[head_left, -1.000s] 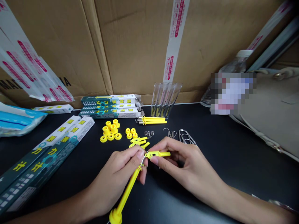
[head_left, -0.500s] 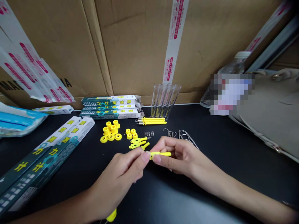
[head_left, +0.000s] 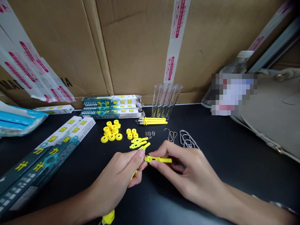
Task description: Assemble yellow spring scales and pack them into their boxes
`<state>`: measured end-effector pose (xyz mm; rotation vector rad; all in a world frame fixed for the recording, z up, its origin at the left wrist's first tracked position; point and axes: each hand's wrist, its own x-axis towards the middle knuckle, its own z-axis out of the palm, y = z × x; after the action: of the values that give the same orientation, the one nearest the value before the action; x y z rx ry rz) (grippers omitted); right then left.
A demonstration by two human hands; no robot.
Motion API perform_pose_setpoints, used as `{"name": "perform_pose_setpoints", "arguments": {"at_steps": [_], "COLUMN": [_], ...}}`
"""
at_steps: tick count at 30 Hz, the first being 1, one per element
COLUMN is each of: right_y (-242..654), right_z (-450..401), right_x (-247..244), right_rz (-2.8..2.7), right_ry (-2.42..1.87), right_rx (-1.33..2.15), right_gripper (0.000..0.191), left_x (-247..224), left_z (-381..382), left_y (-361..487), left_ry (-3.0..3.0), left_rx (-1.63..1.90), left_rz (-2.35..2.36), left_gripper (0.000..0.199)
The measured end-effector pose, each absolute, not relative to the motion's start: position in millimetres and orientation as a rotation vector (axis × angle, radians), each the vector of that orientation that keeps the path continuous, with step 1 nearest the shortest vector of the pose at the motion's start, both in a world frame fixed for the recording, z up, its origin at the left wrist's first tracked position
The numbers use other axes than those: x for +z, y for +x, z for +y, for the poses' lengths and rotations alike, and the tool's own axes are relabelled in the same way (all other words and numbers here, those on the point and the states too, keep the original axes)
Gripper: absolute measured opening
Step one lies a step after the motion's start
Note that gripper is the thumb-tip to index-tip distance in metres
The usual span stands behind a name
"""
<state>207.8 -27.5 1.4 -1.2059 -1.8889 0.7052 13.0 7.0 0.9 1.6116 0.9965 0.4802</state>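
Note:
My right hand (head_left: 185, 168) pinches a yellow plastic stem (head_left: 164, 160) with a slotted, eyeleted head between thumb and fingers. Close against its eyelet end is my left hand (head_left: 122, 175), thumb and forefinger pressed together. Under the left fingers a thin yellow rod (head_left: 134, 174) shows. Below the left wrist a yellow cap (head_left: 109, 217) with a bit of wire sticks out; whether rod and cap join is hidden. Just beyond the hands lie similar yellow slotted stems (head_left: 138, 144), small springs (head_left: 149, 134) and small yellow rings (head_left: 132, 133).
Farther off are yellow collars (head_left: 111, 129), yellow rods with springs (head_left: 152, 121), upright clear tubes (head_left: 165, 101) and stacked spring-scale boxes (head_left: 110, 107). Two long boxes (head_left: 47, 156) lie at left. Wire hooks (head_left: 170, 135), metal loops (head_left: 187, 139), a bottle (head_left: 241, 64) and a bag (head_left: 269, 106) are at right.
The yellow stem's eyelet end has come out from the left fingertips, and the hands are slightly farther apart. More of the slotted head and the rod under the left hand shows.

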Motion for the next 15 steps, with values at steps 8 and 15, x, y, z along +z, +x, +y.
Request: {"name": "perform_pose_setpoints", "arguments": {"at_steps": [8, 15], "right_y": [218, 213], "right_z": [-21, -19], "right_x": [-12, -4], "right_rz": [-2.002, -1.828], "right_ry": [-1.128, -1.108], "right_rx": [0.584, 0.759], "right_gripper": [0.006, 0.006], "left_x": [0, 0], "left_z": [6, 7], "left_y": [15, 17], "left_ry": [1.510, 1.456], "left_rx": [0.496, 0.529], "left_rz": [0.997, 0.994], "left_gripper": [0.049, 0.048]}}
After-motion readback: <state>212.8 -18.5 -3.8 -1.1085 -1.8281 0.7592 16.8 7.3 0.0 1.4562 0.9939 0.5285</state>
